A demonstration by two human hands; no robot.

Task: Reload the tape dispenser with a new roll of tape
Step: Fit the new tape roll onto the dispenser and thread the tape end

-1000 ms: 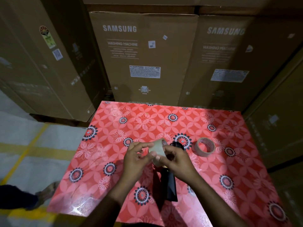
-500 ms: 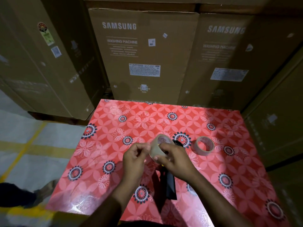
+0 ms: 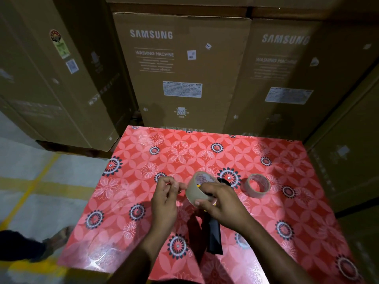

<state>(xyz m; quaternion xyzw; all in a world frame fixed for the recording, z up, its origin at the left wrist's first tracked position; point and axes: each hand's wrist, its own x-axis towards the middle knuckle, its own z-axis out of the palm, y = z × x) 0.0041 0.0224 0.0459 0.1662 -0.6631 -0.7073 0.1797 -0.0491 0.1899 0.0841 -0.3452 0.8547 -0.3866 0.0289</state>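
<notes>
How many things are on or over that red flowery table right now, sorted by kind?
Tape rolls: 2, one held in the right hand over the table, the held roll, and a spare roll lying flat to the right
Tape dispensers: 1, the black dispenser under the hands
Hands: 2, counting the left hand, pinching near the held roll's edge
Total: 5

Tall brown cardboard boxes (image 3: pixel 180 70) printed SAMSUNG WASHING MACHINE are standing behind the counter (image 3: pixel 256 154), its red floral cover catching glare; grey floor (image 3: pixel 26 177) showing yellow lines.
</notes>
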